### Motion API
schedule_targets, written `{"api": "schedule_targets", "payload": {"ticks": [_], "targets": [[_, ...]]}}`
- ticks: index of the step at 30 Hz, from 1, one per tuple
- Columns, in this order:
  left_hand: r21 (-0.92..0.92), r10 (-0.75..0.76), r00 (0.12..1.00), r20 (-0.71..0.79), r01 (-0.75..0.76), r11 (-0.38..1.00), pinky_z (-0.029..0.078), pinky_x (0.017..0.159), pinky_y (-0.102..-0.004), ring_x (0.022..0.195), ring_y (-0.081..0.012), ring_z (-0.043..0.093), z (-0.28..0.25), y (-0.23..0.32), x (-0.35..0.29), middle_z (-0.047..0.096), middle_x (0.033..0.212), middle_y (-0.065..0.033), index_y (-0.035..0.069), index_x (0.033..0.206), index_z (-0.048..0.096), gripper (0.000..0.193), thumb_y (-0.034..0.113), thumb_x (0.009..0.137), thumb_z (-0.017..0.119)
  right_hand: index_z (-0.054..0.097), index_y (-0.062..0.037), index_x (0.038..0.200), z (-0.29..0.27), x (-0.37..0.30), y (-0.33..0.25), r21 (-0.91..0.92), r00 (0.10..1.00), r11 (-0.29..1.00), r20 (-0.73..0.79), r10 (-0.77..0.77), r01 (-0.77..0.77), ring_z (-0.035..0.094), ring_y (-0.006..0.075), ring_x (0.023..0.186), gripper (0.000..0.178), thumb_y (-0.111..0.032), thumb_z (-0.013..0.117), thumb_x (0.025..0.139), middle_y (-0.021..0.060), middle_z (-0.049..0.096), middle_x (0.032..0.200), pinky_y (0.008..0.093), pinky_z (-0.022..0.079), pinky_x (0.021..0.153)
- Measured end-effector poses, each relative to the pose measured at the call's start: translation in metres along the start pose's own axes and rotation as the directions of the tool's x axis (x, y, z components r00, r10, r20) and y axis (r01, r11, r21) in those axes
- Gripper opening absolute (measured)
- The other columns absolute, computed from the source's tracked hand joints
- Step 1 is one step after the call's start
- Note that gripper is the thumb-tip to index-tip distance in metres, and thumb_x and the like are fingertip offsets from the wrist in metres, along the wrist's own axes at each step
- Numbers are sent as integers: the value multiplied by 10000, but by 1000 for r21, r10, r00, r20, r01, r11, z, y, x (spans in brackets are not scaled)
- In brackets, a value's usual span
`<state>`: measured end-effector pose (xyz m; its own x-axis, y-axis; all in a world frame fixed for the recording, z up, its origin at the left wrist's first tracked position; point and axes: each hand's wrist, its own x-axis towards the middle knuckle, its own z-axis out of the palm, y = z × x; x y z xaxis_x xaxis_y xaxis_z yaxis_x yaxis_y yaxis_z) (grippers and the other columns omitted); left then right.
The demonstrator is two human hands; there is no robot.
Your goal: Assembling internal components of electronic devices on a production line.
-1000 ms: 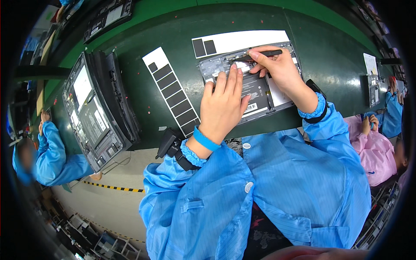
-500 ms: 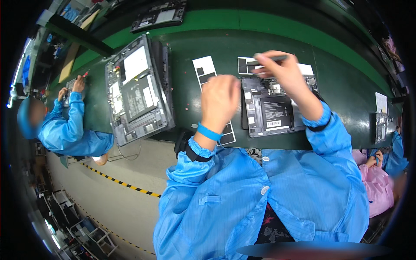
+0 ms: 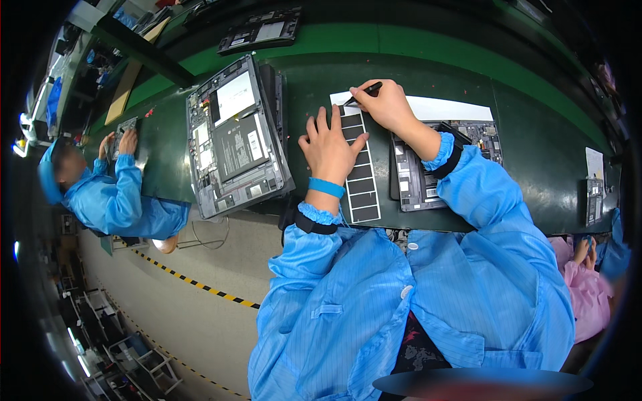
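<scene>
My left hand (image 3: pixel 329 148) lies with spread fingers on a white sheet of black rectangular labels (image 3: pixel 364 199), near its far end. In my right hand (image 3: pixel 391 110) is a slim black pointed tool (image 3: pixel 373 87) that looks like tweezers. Its tip is at the far end of the sheet, close to my left fingertips. Whether the tip touches a label I cannot tell. An opened laptop base (image 3: pixel 418 189) with bare boards lies just right of the sheet, partly hidden under my right forearm.
A stack of opened laptop bases (image 3: pixel 234 134) stands at the left, and another base (image 3: pixel 261 32) lies on the far shelf. A white sheet (image 3: pixel 455 109) lies behind the right laptop. Co-workers sit at the left (image 3: pixel 124 200) and right (image 3: pixel 585 294) along the green bench (image 3: pixel 535 167).
My right hand has moved left from above the laptop to the label sheet with the tool. My left hand has opened flat on the sheet, which now lies nearer the laptop.
</scene>
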<state>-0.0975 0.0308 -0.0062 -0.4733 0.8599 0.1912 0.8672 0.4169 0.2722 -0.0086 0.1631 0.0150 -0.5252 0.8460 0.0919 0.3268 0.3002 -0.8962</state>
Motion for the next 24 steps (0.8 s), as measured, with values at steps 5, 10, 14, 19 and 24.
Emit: {"api": "schedule_targets", "payload": {"ticks": [5,10,14,19,24], "targets": [[-16,45,999,1,-45,999,344,960,-513,1287,-350,364,-8,-3,3,428,1399,-154,119,1313,534,755,539,711,713,717,7,882,0,-8,-6,-36,1000,999,1,1,-1,688,298,718,305,-289,684,814,193,685,759,348,526,674],[-16,23,999,23,-22,1000,342,958,-518,1287,-366,359,-8,4,2,423,1403,-162,114,1332,516,802,554,694,719,716,11,867,-3,-11,-9,-58,999,998,-51,-10,8,688,295,696,268,-244,692,788,192,683,742,339,534,662],[-26,9,999,32,-8,1000,338,957,-523,1298,-368,349,-9,4,2,414,1413,-171,101,1332,515,814,556,690,724,718,13,854,1,-12,-11,-14,999,1000,-48,-17,17,689,280,676,217,-185,682,772,181,688,735,329,535,649],[-30,-9,999,34,10,1000,334,958,-520,1311,-367,336,-7,4,-1,401,1422,-172,94,1337,507,824,557,691,725,718,19,862,3,-18,-8,60,994,993,-41,-104,106,675,241,612,192,-143,670,769,177,690,727,305,525,604],[-45,-13,999,45,15,999,320,977,-531,1319,-368,328,-5,11,-2,394,1425,-179,95,1346,493,818,538,700,729,710,39,876,-10,-23,-11,159,996,984,-52,-66,73,665,155,638,183,-126,686,802,124,698,725,274,526,610]]}}
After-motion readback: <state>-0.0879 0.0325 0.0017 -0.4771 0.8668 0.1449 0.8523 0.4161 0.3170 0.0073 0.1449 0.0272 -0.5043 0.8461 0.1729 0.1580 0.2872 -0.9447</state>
